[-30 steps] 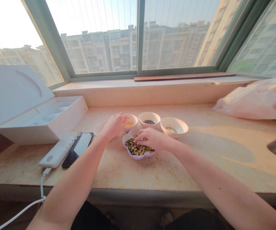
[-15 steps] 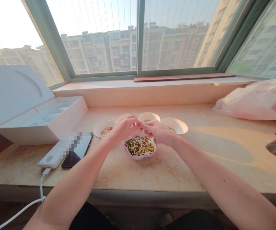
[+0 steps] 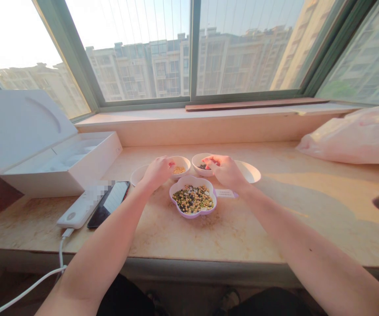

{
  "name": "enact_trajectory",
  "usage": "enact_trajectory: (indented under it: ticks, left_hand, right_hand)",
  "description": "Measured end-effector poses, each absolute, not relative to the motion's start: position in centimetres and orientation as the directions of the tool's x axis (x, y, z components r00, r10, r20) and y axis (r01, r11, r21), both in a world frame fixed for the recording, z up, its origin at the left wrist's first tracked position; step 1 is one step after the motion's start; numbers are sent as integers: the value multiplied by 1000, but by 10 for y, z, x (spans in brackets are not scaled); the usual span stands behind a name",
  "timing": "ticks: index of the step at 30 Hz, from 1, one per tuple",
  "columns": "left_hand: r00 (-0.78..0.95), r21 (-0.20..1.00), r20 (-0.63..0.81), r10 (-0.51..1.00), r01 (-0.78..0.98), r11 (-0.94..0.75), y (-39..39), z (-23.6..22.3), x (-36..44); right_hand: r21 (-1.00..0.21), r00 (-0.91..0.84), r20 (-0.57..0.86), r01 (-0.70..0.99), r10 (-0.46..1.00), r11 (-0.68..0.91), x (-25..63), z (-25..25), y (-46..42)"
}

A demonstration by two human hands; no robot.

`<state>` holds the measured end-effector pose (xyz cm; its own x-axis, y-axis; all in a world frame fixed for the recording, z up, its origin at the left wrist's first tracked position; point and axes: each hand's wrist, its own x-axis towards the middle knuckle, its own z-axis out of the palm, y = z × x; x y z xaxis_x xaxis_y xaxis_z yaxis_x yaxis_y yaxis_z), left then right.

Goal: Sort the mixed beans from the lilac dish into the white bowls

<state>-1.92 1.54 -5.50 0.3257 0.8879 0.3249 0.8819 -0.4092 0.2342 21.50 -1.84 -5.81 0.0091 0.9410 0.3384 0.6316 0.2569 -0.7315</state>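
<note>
A purple-rimmed, flower-shaped bowl (image 3: 192,215) holds mixed beans (image 3: 192,199) in black, green and tan. Behind it, my left hand (image 3: 159,172) hovers between the far-left white bowl (image 3: 137,175) and a white bowl (image 3: 184,162) of tan beans, its fingers curled in. My right hand (image 3: 225,169) is over the white bowl (image 3: 196,159) of dark beans, with its fingertips bent together at the rim. Whatever either hand pinches is hidden or too small to name. Partly behind the right wrist is another white bowl (image 3: 252,172).
An open white box (image 3: 54,171) stands at the left, with a white power bank (image 3: 80,213) and a black phone (image 3: 102,215) before it. A white card or handle (image 3: 225,193) juts from the flower bowl. A plastic bag (image 3: 354,136) lies at the right.
My hands have parted from where they met above the flower bowl. The left went left toward the tan beans' bowl, the right to the dark beans' bowl. The view shifted slightly.
</note>
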Motion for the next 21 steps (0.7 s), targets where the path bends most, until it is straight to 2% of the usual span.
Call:
enact_trajectory:
  ticks: [5,9,11,13,16,21]
  left_hand:
    - [383,209,285,879,870,-447,17,-60,-20]
    - [401,232,327,856,844,-484,12,-55,-17]
    - [465,246,335,819,796,-553,3,-50,-12]
    - [613,257,295,733,688,-679,-9,-46,-5]
    - [796,254,135,590,548,-797,-25,-46,5]
    - [881,227,53,471,448,-864,-28,-58,13]
  right_hand:
    - [-738,92,317,649,944,185,225,-60,-13]
    - [-708,98,341,681,935,187,230,-63,-10]
    - [-688,94,357,699,929,194,231,-64,-10]
    - [-663,86,368,722,926,197,230,-64,-12]
    - [-622,40,397,747,917,237,226,-62,-15]
    - [-585,-15,391,768,920,261,221,-60,-19]
